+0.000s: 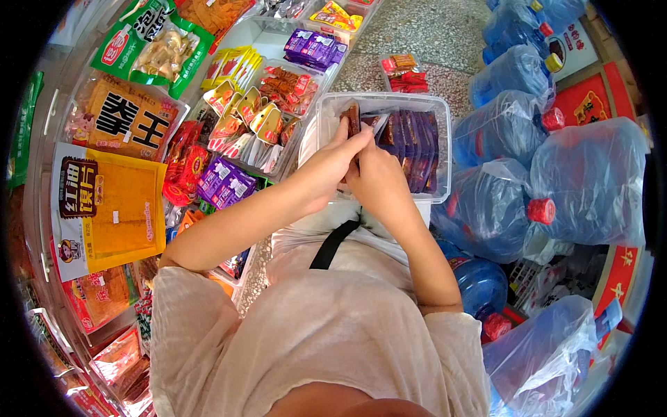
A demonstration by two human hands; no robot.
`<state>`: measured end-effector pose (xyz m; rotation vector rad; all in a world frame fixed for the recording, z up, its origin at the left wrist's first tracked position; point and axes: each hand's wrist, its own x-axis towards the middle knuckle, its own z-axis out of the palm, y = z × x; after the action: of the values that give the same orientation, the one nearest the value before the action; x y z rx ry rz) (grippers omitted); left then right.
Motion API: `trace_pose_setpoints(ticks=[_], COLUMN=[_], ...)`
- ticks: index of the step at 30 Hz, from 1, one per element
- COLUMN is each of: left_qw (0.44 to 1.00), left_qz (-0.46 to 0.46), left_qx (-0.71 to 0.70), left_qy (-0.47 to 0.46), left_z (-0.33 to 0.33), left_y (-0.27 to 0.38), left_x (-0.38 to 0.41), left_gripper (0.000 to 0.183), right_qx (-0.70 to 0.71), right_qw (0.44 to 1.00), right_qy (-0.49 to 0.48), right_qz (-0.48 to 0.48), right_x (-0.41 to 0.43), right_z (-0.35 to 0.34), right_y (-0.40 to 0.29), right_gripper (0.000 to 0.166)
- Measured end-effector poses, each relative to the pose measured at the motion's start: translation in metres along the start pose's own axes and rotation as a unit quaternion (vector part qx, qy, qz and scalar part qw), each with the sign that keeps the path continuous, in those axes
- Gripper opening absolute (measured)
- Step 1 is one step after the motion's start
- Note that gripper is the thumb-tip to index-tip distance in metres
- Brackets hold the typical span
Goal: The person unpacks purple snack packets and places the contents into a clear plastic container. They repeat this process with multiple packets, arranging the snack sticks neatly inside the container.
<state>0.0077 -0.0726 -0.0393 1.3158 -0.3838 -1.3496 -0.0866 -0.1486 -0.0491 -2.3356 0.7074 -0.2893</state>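
Observation:
A clear plastic bin [443,151] rests across my lap, with a row of dark purple snack packets [414,146] standing on edge in its right part. Over the bin's left part my two hands meet. My left hand [333,161] has its fingers on a reddish-brown snack packet [352,115] that stands upright near the far wall. My right hand [378,174] is closed against the left one, its thumb and forefinger meeting the left thumb. What lies beneath the palms is hidden, so I cannot tell whether the right hand grips a packet.
Tubs of small snack packets [292,86] stand to the left, beside larger bags [109,208] on a rack. Large blue water bottles [589,182] in plastic wrap crowd the right. A small tub of red packets [405,73] sits on the speckled floor [406,31] beyond the bin.

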Motion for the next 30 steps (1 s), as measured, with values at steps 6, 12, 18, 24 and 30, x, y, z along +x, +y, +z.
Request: trace_pose_setpoints(ticks=[6,12,18,24,30], left_qw=[0.999,0.995,0.995,0.996,0.998], left_qz=[-0.030,-0.083,-0.086,-0.061,-0.046], left_qx=[-0.030,0.002,-0.037,-0.043,-0.038], left_qy=[0.024,0.052,0.039,0.044,0.036], left_z=[0.002,0.007,0.011,0.020,0.028], left_y=[-0.001,0.002,0.007,0.011,-0.009], left_x=[0.007,0.017,0.014,0.012,0.024], left_gripper=[0.084,0.073,0.065,0.064,0.062], right_qx=[-0.044,-0.110,0.096,0.034,-0.112], right_qw=[0.996,0.993,0.987,0.997,0.993], right_qy=[0.079,0.015,-0.069,-0.057,-0.030], right_qz=[0.008,0.039,0.112,0.045,-0.010], right_x=[-0.005,0.012,0.013,0.014,0.006], right_z=[-0.040,-0.015,-0.028,-0.028,-0.038], right_y=[-0.007,0.017,0.022,0.021,0.014], right_gripper=[0.032,0.041,0.038,0.040,0.048])
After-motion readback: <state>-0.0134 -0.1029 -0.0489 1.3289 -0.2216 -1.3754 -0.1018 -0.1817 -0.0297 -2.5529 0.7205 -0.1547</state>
